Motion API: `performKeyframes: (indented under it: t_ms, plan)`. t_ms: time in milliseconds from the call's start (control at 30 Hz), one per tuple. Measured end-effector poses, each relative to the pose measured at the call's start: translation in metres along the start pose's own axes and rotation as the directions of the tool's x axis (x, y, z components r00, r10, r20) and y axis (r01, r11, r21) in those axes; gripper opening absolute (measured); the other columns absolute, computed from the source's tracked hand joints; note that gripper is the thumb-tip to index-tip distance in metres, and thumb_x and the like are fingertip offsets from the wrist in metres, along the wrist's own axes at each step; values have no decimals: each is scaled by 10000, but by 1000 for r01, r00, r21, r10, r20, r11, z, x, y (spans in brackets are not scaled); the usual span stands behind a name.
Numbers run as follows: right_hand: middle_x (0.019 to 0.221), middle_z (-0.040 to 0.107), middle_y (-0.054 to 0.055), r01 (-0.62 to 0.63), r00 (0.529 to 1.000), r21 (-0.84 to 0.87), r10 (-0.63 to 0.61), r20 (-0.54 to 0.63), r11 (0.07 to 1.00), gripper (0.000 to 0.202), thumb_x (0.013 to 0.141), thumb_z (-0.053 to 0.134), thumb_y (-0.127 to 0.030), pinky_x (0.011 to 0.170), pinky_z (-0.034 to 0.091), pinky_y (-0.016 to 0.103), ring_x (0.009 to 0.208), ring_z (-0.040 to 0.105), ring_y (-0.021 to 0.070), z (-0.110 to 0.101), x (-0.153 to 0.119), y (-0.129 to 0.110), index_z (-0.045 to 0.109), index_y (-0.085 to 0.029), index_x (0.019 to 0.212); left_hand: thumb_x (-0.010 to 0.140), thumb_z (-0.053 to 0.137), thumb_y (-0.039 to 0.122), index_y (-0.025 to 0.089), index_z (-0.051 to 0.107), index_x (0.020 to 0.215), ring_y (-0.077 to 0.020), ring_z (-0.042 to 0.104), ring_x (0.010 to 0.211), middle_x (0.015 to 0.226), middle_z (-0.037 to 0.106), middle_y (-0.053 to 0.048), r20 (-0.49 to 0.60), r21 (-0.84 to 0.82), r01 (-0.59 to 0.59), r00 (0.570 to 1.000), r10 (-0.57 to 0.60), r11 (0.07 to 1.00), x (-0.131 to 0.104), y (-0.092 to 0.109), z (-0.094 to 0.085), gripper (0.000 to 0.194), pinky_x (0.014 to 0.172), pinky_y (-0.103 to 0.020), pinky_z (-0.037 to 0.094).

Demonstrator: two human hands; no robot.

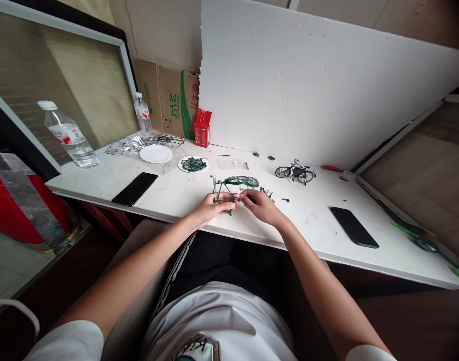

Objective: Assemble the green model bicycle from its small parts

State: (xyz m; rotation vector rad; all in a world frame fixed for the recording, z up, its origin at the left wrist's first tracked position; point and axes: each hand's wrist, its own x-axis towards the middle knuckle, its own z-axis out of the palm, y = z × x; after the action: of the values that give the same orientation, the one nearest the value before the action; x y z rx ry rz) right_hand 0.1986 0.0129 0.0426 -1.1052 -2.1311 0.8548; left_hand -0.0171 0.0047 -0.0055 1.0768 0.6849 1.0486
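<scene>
Two clear plastic bottles (68,138), two black rectangular phones (135,189), two round white plates (156,154), one red box (202,131), one brown cardboard box (169,103), one black model bicycle (297,173) and one green bicycle frame (220,189) are showing.

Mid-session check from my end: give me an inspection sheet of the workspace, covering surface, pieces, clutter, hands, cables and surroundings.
Surface: white table, lightly smudged.
Pieces: green toy bicycle frame in hand; wheels just behind; green parts heaped on a plate; dark toy bicycle standing to the right.
Clutter: two phones, two water bottles, bare white plate, red box.
Hands: left hand holds the frame; right hand pinches beside it, any small part indistinct.
Cables: white cord-like loop, lower left.
Surroundings: cardboard box and white board behind.
</scene>
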Motion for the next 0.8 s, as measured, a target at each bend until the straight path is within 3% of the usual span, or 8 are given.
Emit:
performKeyframes:
  t_ms: [267, 367, 500, 600, 700, 800]
  plan:
    - [910, 734, 41, -8, 998, 2, 9, -69, 1000, 395, 1029, 525, -558, 772, 488, 332, 808, 635, 206, 5, 5, 16, 702, -216, 938, 707, 941, 303, 150, 813, 1073, -164, 651, 864, 1084, 752, -110, -19, -119, 7, 1000, -9, 993, 10, -5, -5, 417, 849, -339, 491]
    - [1014, 761, 70, -81, 988, -44, 74, -136, 996, 449, 1055, 450, -549, 869, 510, 360, 922, 679, 242, -5, 4, 30, 739, -213, 983, 728, 933, 331, 141, 818, 1068, -175, 648, 891, 1010, 747, -102, -15, -102, -15, 1000, 13, 995, 9, -7, -5, 406, 864, -341, 494]
    - [1177, 764, 149, -230, 939, -171, 172, -299, 958, 426, 1061, 379, -377, 973, 509, 418, 1100, 690, 308, -22, 1, 55, 746, -175, 1137, 725, 936, 348, 127, 822, 1067, -178, 651, 900, 968, 744, -101, -35, -88, -17, 999, 14, 996, 8, -8, -4, 423, 896, -354, 501]
    - [1138, 770, 175, -202, 940, -285, 105, -324, 937, 391, 1038, 398, -274, 962, 512, 439, 1071, 697, 319, -23, -1, 68, 710, -153, 1238, 708, 947, 349, 126, 820, 1080, -182, 661, 915, 985, 749, -106, -37, -83, -7, 999, 4, 997, 8, -9, -5, 451, 908, -356, 504]
    - [1000, 777, 129, -127, 951, -334, 19, -309, 934, 350, 1016, 481, -260, 912, 525, 429, 962, 706, 302, -13, -1, 70, 677, -186, 1297, 707, 951, 368, 121, 818, 1063, -185, 662, 932, 985, 745, -107, -30, -68, -5, 1000, 2, 998, 8, -10, -6, 453, 898, -345, 504]
    - [1056, 767, 113, -67, 947, -343, -48, -317, 937, 238, 988, 569, -269, 910, 534, 420, 975, 695, 288, -6, -1, 70, 708, -222, 1175, 717, 945, 381, 114, 816, 1035, -185, 657, 943, 972, 733, -100, -22, -49, -3, 1000, 2, 999, 8, -10, -5, 435, 891, -335, 504]
